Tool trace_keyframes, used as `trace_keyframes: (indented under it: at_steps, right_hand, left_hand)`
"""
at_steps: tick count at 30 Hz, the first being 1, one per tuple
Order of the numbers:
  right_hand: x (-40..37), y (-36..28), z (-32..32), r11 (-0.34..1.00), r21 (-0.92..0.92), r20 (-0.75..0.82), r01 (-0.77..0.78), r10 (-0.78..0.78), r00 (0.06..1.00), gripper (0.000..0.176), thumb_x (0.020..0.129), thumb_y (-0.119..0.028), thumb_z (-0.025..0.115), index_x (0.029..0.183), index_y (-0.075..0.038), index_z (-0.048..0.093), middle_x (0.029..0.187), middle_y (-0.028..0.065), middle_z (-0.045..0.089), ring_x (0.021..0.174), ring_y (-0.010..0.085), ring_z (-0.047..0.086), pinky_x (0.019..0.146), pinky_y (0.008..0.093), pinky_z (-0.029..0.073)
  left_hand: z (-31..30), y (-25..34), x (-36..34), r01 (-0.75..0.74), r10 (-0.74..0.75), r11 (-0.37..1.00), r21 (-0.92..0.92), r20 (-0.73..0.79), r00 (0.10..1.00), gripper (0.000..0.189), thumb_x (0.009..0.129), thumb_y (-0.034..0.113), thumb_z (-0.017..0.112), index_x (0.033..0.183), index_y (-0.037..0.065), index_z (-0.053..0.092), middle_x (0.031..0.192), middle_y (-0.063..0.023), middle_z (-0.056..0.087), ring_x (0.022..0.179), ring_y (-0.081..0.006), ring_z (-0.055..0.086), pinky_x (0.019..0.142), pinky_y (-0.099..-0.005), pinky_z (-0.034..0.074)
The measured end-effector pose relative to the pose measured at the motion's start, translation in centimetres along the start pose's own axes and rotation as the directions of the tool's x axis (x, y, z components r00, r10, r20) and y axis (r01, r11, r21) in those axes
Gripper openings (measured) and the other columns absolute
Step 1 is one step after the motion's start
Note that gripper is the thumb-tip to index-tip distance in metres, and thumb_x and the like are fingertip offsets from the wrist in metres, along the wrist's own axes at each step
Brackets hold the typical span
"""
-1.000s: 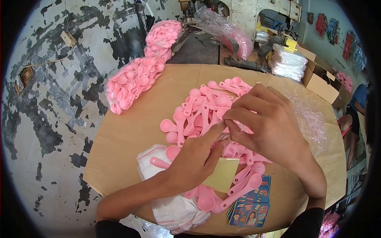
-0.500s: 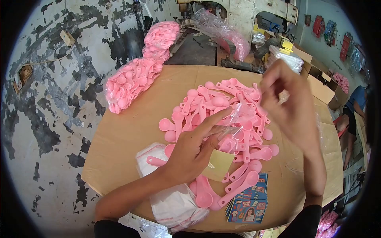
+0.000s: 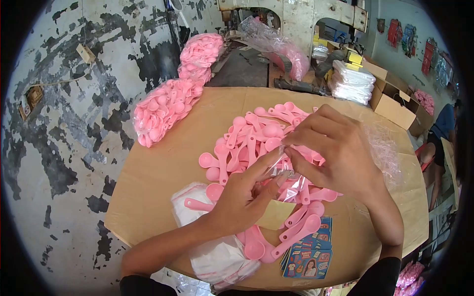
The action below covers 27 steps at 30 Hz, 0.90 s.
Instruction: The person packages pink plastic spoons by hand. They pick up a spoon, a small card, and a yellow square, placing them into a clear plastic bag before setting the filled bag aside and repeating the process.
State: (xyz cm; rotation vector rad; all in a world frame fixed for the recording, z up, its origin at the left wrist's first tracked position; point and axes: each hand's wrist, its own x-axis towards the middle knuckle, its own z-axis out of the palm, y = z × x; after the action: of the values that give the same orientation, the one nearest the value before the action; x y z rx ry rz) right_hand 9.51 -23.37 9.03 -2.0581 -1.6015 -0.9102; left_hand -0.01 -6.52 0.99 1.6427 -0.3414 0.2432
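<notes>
Between thumb and fingers, my left hand (image 3: 242,200) grips a small clear plastic bag (image 3: 295,186) over a heap of pink measuring spoons (image 3: 252,140). My right hand (image 3: 340,153) is closed in a pinch at the upper edge of the same bag. Just below the bag shows a plain yellowish card (image 3: 276,215). A fan of blue printed cards (image 3: 308,261) lies near the front edge, beside a few larger pink spoons (image 3: 303,229). White plastic bags (image 3: 217,259) lie under and beside my left forearm.
Brown cardboard covers the table (image 3: 148,197). Big clear bags of pink spoons (image 3: 168,108) lean at the back left. Thin clear plastic strips (image 3: 382,153) lie right. Behind are white packets (image 3: 350,81), an open carton (image 3: 395,108) and a machine (image 3: 296,15). A person (image 3: 442,128) sits far right.
My right hand has come left and down from the raised position and now meets the bag in my left hand. My left hand has barely moved.
</notes>
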Motion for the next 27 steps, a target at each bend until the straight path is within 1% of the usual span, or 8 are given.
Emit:
trace_keyframes:
  at_steps: [7,9,15,18,19,20,22,27]
  right_hand:
    - [0.2,-0.4,-0.6,0.774,0.477,0.18,-0.416,0.377,0.908,0.006,0.077,-0.007,0.063,0.083,-0.005,0.065,0.076,0.002,0.065,0.067,0.0123,0.059,0.055,0.0264,0.045]
    - [-0.2,1.1,-0.6,0.721,0.572,0.005,-0.391,0.473,0.881,0.007,0.081,-0.006,0.06,0.085,-0.003,0.065,0.073,-0.0006,0.062,0.065,0.0066,0.056,0.054,0.0219,0.04]
    - [-5.0,10.0,-11.0,0.558,0.773,0.277,-0.301,0.13,0.952,0.023,0.084,-0.024,0.067,0.077,-0.003,0.062,0.062,0.0049,0.057,0.047,0.0081,0.052,0.046,0.0227,0.041]
    - [-9.2,14.2,-9.8,0.482,0.317,0.68,-0.817,0.485,0.55,0.022,0.079,-0.012,0.069,0.098,0.0,0.068,0.083,0.0104,0.068,0.073,0.0178,0.066,0.066,0.0278,0.052]
    - [-12.6,16.9,-8.4,0.74,-0.125,0.586,-0.661,0.592,0.553,0.028,0.078,-0.006,0.066,0.105,-0.004,0.068,0.093,0.0095,0.07,0.086,0.0215,0.066,0.077,0.0335,0.052]
    - [-16.8,20.2,-7.1,0.648,-0.69,0.322,-0.324,0.675,0.664,0.033,0.076,-0.006,0.066,0.108,-0.006,0.067,0.095,0.0113,0.07,0.087,0.0261,0.067,0.079,0.0372,0.051]
    - [-13.8,20.2,-7.8,0.638,-0.371,0.266,-0.675,0.77,0.58,0.033,0.077,-0.006,0.066,0.11,-0.005,0.065,0.098,0.0128,0.069,0.089,0.0286,0.066,0.078,0.0359,0.05]
    - [-6.0,10.3,-6.4,0.783,0.125,0.201,-0.61,0.582,0.788,0.026,0.089,-0.019,0.061,0.108,-0.002,0.065,0.098,0.0102,0.069,0.086,0.0194,0.064,0.074,0.0316,0.05]
  left_hand:
    - [-0.6,0.6,0.1,-0.006,0.004,0.999,0.045,0.027,1.0,0.046,0.098,0.008,0.048,0.143,0.004,0.036,0.115,-0.0134,0.065,0.095,-0.0082,0.059,0.072,-0.0202,0.045]
    - [-0.6,0.9,0.3,0.026,-0.026,0.999,-0.029,0.026,0.999,0.044,0.098,0.009,0.047,0.141,0.004,0.038,0.115,-0.0127,0.064,0.098,-0.0098,0.059,0.076,-0.0206,0.046]
    - [-0.9,0.0,1.0,0.179,-0.212,0.945,-0.274,-0.096,0.972,0.04,0.1,0.019,0.049,0.136,0.004,0.043,0.11,-0.0063,0.063,0.098,-0.0107,0.06,0.082,-0.0216,0.049]
    - [-0.9,0.6,1.1,0.285,-0.323,0.864,-0.415,-0.022,0.946,0.042,0.101,0.028,0.044,0.133,0.0,0.044,0.117,-0.0103,0.06,0.096,-0.0133,0.063,0.077,-0.0258,0.055]
    - [-0.9,0.5,1.3,0.299,-0.328,0.845,-0.443,0.012,0.945,0.044,0.102,0.029,0.042,0.133,-0.001,0.043,0.119,-0.0128,0.06,0.096,-0.0158,0.065,0.077,-0.0289,0.057]
    - [-1.0,0.5,1.6,0.309,-0.328,0.829,-0.466,0.042,0.944,0.045,0.102,0.029,0.039,0.134,-0.003,0.041,0.12,-0.0154,0.06,0.095,-0.0183,0.066,0.077,-0.0319,0.059]
    - [-1.3,0.2,1.6,0.352,-0.336,0.831,-0.431,0.117,0.935,0.043,0.102,0.026,0.038,0.133,-0.005,0.043,0.12,-0.0155,0.06,0.099,-0.02,0.065,0.081,-0.0337,0.057]
    - [-1.4,-0.8,1.2,0.309,-0.301,0.834,-0.457,0.092,0.949,0.04,0.101,0.021,0.04,0.133,-0.003,0.045,0.124,-0.0149,0.058,0.1,-0.0211,0.065,0.084,-0.0347,0.056]
